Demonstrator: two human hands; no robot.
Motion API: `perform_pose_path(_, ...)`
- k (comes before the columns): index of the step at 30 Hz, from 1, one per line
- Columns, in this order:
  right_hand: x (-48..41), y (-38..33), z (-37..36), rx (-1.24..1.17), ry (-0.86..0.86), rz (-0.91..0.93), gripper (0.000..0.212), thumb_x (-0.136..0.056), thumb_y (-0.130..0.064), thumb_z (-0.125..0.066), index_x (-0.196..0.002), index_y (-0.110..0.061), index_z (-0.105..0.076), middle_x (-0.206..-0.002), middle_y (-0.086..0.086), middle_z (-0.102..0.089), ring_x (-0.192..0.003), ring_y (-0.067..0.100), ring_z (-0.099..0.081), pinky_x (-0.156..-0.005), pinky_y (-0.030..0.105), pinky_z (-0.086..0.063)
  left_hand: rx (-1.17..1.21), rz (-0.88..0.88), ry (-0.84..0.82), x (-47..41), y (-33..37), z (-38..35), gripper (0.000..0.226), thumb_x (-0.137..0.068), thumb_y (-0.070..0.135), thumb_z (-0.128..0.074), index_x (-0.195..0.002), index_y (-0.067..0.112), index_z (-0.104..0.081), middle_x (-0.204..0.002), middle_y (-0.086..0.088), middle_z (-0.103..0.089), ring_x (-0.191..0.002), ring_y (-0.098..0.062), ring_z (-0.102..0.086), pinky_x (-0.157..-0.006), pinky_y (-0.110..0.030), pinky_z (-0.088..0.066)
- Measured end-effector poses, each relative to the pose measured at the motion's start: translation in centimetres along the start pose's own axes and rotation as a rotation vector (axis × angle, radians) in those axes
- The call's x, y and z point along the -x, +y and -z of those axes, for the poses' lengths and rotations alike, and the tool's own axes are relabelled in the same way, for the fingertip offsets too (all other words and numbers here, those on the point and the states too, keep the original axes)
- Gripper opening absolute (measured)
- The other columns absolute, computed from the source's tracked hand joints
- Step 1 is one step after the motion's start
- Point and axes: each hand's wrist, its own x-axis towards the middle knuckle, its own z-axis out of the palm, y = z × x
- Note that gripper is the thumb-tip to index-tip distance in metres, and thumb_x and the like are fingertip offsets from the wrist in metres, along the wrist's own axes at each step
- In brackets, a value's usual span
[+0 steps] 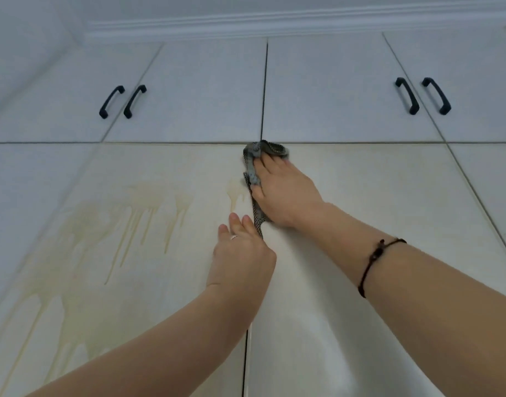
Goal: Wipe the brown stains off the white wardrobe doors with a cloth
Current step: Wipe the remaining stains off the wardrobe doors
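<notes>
- Right hand (283,193) pressed the cloth (253,173), fingers straight; the nearest brown stain (235,193) lay just left of it.
- Left hand (241,253) lay flat, fingers straight, empty.

Single view: the camera sits on my head, close to the white wardrobe doors (360,181), and faces them looking upward. Reference landmark: the horizontal seam (160,143), crossing the frame above mid-height. Above the seam, the vertical door gaps lean together toward the cornice (274,22) at the top edge. Below the seam, my forearms enter from the bottom corners; my left hand (240,253) and right hand (283,190) lie near frame centre, at arm's reach
</notes>
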Motion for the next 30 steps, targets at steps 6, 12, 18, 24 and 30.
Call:
perform_pose_path(6,-2.9,0.3,-0.4,0.03,-0.034,-0.061,0.064,-0.105,-0.039,-0.03,-0.156,-0.002,-0.02,-0.161,0.015,-0.025,-0.148,0.028,-0.023,-0.122,0.037,-0.014,-0.029,-0.106,-0.065,-0.5,0.0,0.4,0.053,-0.086,-0.017,-0.034,-0.137,-0.029,-0.026,-0.145,-0.051,-0.022,-0.131,-0.062,-0.035,-0.1,-0.057,-0.044)
perform_pose_path(12,0.9,2.4,0.2,0.022,-0.04,-0.063,0.064,-0.105,-0.041,-0.03,-0.156,-0.005,-0.022,-0.162,0.013,-0.025,-0.148,0.027,-0.023,-0.123,0.037,-0.015,-0.098,-0.03,-0.117,0.2,-0.1,1.7,0.05,-0.096,-0.004,-0.04,-0.144,-0.015,-0.034,-0.15,-0.039,-0.03,-0.129,-0.051,-0.046,-0.094,-0.047,-0.048)
perform_pose_path(18,7.8,12.5,2.1,0.05,0.025,-0.22,0.062,-0.105,-0.037,-0.03,-0.154,0.0,-0.025,-0.159,0.018,-0.029,-0.145,0.031,-0.027,-0.121,0.039,-0.019,-0.134,0.0,-0.13,0.8,-0.5,1.9,0.065,-0.094,-0.007,-0.043,-0.15,-0.016,-0.012,-0.153,-0.04,-0.024,-0.127,-0.05,-0.052,-0.097,-0.048,-0.05)
perform_pose_path(24,15.5,19.6,3.3,0.051,0.06,-0.5,0.06,-0.104,-0.033,-0.034,-0.152,0.003,-0.028,-0.153,0.023,-0.034,-0.138,0.04,-0.033,-0.118,0.044,-0.024,-0.115,-0.04,-0.139,1.8,-0.4,2.0,0.067,-0.098,-0.004,-0.04,-0.151,-0.016,-0.001,-0.156,-0.038,-0.015,-0.138,-0.048,-0.039,-0.1,-0.044,-0.049)
perform_pose_path(30,20.1,11.4,3.1,0.055,0.096,-0.553,0.055,-0.105,-0.025,-0.038,-0.144,0.014,-0.034,-0.145,0.034,-0.041,-0.134,0.048,-0.038,-0.116,0.055,-0.027,-0.201,-0.07,-0.112,2.6,-0.2,1.9,0.064,-0.1,0.003,-0.033,-0.151,-0.016,0.002,-0.157,-0.038,-0.016,-0.139,-0.046,-0.039,-0.098,-0.04,-0.048)
